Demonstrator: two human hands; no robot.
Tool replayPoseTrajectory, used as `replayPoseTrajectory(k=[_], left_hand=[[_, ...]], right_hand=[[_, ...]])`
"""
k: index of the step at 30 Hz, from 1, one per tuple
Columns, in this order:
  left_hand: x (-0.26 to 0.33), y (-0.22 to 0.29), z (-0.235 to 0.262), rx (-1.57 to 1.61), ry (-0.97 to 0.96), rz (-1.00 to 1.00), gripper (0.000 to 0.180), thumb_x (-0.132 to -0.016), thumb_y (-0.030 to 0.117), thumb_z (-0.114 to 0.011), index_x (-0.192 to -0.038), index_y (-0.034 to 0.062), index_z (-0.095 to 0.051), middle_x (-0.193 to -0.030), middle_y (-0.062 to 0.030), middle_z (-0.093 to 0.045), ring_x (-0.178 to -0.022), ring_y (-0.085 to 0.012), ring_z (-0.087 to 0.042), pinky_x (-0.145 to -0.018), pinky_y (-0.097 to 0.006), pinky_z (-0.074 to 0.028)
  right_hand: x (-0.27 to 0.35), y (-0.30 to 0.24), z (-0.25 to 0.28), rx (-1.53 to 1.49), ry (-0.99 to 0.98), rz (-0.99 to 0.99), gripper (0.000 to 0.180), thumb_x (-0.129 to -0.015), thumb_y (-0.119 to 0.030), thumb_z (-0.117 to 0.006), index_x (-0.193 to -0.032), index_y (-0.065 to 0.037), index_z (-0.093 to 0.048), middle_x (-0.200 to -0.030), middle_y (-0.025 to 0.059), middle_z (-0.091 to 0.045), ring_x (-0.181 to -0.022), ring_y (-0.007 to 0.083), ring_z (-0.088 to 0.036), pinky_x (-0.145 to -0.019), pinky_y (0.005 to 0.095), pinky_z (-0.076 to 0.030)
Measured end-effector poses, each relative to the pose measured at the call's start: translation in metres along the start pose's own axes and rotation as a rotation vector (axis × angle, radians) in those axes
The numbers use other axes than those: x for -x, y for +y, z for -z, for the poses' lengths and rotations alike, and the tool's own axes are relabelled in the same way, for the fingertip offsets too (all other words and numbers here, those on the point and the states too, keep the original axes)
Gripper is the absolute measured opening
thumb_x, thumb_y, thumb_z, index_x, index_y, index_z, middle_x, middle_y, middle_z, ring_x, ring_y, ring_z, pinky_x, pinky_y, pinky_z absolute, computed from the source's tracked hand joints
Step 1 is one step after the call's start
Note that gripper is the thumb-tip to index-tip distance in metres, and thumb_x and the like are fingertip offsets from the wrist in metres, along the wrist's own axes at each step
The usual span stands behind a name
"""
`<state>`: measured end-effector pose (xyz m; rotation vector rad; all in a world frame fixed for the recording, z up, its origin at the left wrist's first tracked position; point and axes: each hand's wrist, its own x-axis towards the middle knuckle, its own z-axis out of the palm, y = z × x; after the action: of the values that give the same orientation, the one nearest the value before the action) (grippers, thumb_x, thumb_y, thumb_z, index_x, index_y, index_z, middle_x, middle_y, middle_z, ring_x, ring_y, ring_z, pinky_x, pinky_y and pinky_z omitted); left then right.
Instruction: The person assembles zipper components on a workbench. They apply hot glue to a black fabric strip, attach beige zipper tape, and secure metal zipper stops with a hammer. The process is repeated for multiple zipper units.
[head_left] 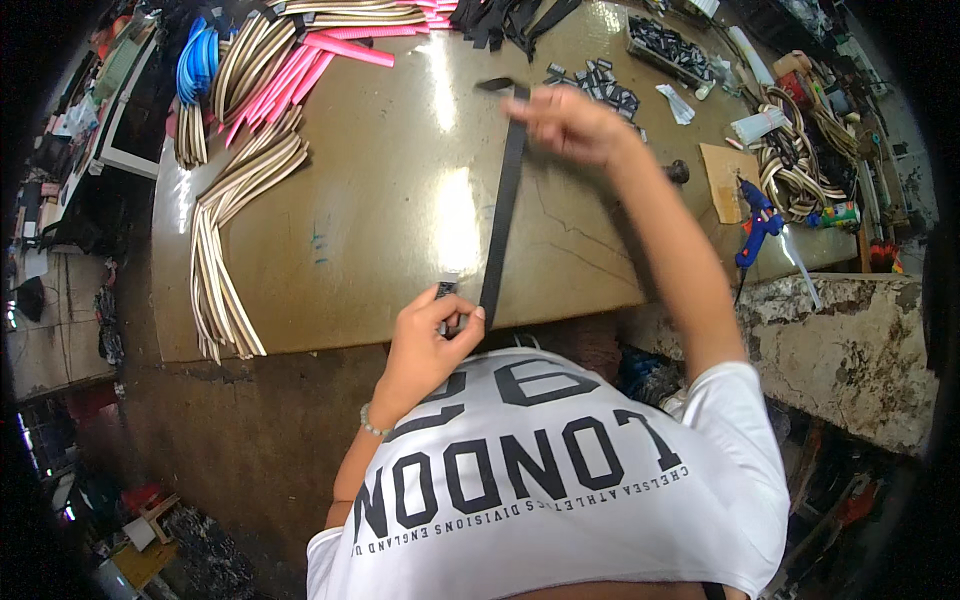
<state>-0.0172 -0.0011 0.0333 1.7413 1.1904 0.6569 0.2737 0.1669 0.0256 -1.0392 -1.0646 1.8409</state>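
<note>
Head view, clock read over the brown counter [380, 200], twelve at its far edge. Item: one black strap [505, 200], flat webbing, lying from just short of twelve down to six at the near edge, its far end bent over toward eleven. Item: left grip [425, 335], at six, thumb and forefinger pinching a small dark fitting [447, 289] beside the near stretch of strap; fitting partly covered by the fingers, exact kind not legible, and whether the strap threads it cannot be told. Item: right grip [575, 125], between one and two, blurred, fingertips by the strap's far end; whether they are pinched on it or spread cannot be told. Surrounding stock: black straps [510, 20], heaped at twelve; loose dark buckles [600, 85], between one and two, more in a tray [670, 50] beyond; pink strips [330, 45], between ten and eleven; striped cords [215, 240], bent bundle near nine; blue glue gun [760, 220], at three, beside a cardboard piece [730, 180]. Step in hand, as judged: handling the strap at full length, the fitting secured at its near end. Next move, as judged: calls for a firm left pinch, a sure hold on the far end, and the webbing flat and untwisted, so that strap and fitting line up without slipping over the edge at six.
</note>
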Motion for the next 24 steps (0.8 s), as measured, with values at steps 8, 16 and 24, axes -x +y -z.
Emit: replayPoseTrajectory(k=[8,16,24], left_hand=[[-0.002,-0.008,-0.020,-0.497,0.126,-0.381,0.013,-0.077,0.017,-0.076,-0.074,0.0111,-0.065,-0.073,-0.0028,-0.052,-0.076,-0.0217,-0.052,-0.078,-0.037,-0.038],[-0.003,-0.012,-0.011,-0.405,0.132,-0.325,0.029,-0.083,0.020,-0.072,-0.111,0.0137,-0.068,-0.081,-0.0053,-0.054,-0.081,-0.0229,-0.050,-0.086,-0.038,-0.035],[-0.011,-0.018,-0.008,-0.533,0.132,-0.361,0.034,-0.087,0.027,-0.069,-0.120,0.0171,-0.069,-0.083,-0.0076,-0.054,-0.079,-0.0237,-0.048,-0.080,-0.037,-0.035]], right_hand=[[-0.099,-0.003,0.013,0.937,0.414,0.512,0.038,-0.082,-0.036,-0.076,-0.098,-0.002,-0.073,-0.087,0.0092,-0.072,-0.080,0.0210,-0.067,-0.075,0.0364,-0.053],[-0.106,0.020,-0.008,0.991,0.639,0.486,0.047,-0.086,-0.040,-0.069,-0.114,-0.002,-0.068,-0.095,0.0194,-0.070,-0.088,0.0317,-0.067,-0.080,0.0394,-0.052],[0.186,0.023,-0.023,0.892,0.779,0.198,0.042,-0.094,-0.039,-0.065,-0.090,0.002,-0.069,-0.069,0.0037,-0.057,-0.067,0.0102,-0.047,-0.063,0.0268,-0.042]])
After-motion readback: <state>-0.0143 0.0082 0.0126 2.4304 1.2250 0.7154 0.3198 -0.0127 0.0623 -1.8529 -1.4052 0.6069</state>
